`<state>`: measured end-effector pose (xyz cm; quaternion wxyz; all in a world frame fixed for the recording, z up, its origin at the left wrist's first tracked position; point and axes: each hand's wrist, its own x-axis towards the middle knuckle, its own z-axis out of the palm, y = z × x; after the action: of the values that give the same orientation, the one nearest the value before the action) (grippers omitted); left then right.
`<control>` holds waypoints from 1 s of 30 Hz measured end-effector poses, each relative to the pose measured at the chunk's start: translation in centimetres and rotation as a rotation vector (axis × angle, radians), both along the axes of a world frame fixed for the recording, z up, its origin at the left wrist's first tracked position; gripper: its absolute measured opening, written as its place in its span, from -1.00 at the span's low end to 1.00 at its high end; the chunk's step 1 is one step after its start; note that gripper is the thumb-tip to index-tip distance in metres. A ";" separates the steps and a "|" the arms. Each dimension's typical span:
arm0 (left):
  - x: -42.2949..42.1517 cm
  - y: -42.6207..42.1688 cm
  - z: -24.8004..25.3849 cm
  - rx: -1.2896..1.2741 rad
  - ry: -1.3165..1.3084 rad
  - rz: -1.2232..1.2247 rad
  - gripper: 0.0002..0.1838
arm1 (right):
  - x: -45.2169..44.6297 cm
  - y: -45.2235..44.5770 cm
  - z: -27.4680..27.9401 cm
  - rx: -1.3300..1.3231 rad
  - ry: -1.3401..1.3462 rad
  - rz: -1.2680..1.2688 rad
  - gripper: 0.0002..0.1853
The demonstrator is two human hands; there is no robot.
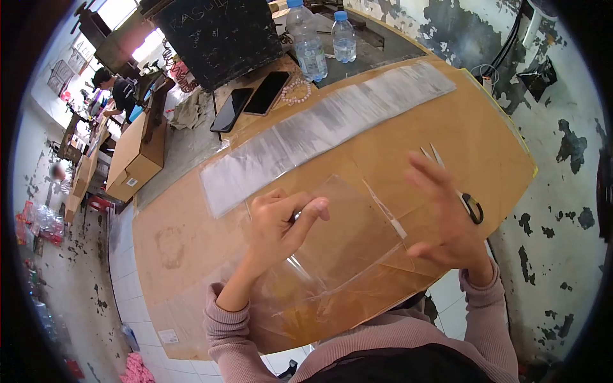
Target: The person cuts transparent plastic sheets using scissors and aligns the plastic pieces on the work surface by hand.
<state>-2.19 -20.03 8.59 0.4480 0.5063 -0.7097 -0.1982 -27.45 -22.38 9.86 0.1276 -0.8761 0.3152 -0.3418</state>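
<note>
My left hand (278, 222) hovers above the cardboard-covered table, its fingers curled and the thumb laid along them. A small shiny bit shows between thumb and fingers, too small to name. To the right, my right hand (444, 220) is raised with fingers and thumb spread apart, slightly blurred, and nothing shows in it. Beneath and between both hands lies a clear plastic sheet or bag (357, 239) on the brown cardboard (179, 220). Scissors (471, 207) with black handles lie just beyond my right hand, partly hidden by it.
A long stack of clear plastic (325, 124) lies across the table. Behind it are two phones (267, 93), a beaded bracelet (297, 91), two water bottles (343, 39) and a black board (217, 38). A cardboard box (137, 156) stands left; a person (120, 92) works farther back.
</note>
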 end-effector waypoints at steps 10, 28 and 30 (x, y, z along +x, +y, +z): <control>-0.7 -2.4 -3.0 -0.086 -0.363 0.170 -0.83 | -0.6 -0.5 -4.4 0.348 0.099 0.097 -0.89; -6.6 -7.0 -10.8 -0.241 -0.398 -0.462 -0.79 | 0.4 -0.7 -9.8 0.080 0.256 0.007 -0.90; -6.8 -6.9 -11.0 -0.258 -0.425 -0.458 -0.78 | 0.3 -0.5 -9.9 0.085 0.261 0.043 -0.89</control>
<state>-8.96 -26.94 -2.40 0.2943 0.3026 -0.9018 -0.0923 -27.13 -22.86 -0.08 0.1300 -0.9134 0.3245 -0.2084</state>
